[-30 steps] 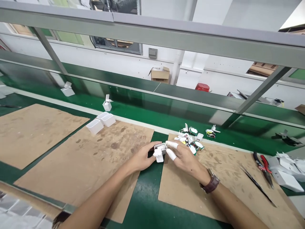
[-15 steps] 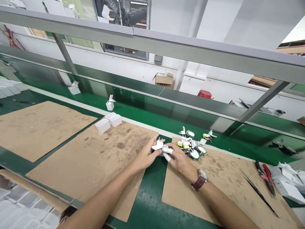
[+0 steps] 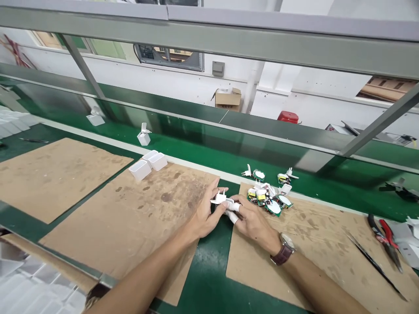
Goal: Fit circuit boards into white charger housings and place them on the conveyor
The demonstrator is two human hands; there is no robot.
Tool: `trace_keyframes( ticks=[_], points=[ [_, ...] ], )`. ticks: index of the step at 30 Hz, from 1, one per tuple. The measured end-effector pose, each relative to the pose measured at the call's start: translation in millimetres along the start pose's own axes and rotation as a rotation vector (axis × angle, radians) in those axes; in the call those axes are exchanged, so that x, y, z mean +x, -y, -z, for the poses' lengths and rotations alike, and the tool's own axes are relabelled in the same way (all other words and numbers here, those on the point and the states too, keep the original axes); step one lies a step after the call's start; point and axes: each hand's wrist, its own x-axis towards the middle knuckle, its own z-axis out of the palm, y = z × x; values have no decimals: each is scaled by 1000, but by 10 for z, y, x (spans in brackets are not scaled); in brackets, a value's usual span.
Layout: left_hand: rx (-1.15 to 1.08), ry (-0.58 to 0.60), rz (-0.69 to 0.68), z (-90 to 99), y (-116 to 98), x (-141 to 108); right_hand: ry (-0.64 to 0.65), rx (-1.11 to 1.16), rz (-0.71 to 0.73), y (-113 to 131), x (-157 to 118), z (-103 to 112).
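A small white plug piece [image 3: 221,198] with two prongs pointing up is held between both hands over the green gap between two brown boards. My left hand [image 3: 207,213] grips it from the left, thumb across its near side. My right hand [image 3: 252,220], with white covers on some fingertips and a watch at the wrist, pinches it from the right. Fingers hide its lower part. Just beyond my right hand lies a pile of circuit boards [image 3: 273,206] with white discs and yellow parts.
Several white open boxes [image 3: 140,169] stand on the left board [image 3: 131,222]. On the green belt [image 3: 196,152] is a white box with a plug part [image 3: 144,136]. At right lie tweezers [image 3: 376,266], red-and-black pliers [image 3: 386,242] and white housings [image 3: 407,244].
The camera view has tilted down slightly. The left fingers and thumb have closed further around the white plug piece, which now sits more upright between both hands.
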Motion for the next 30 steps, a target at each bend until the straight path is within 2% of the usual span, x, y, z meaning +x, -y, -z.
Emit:
trace_keyframes(
  ticks=[4,15,30],
  points=[
    [-71,-44,15,-4,-35,7,-30,-9,-18,16,-17,-3],
    [-269,-79,198,-8,-44,27,79,-9,-60,52,0,19],
    [-402,-97,227,-45,25,18,107,42,-103,61,-1,-62]
  ],
)
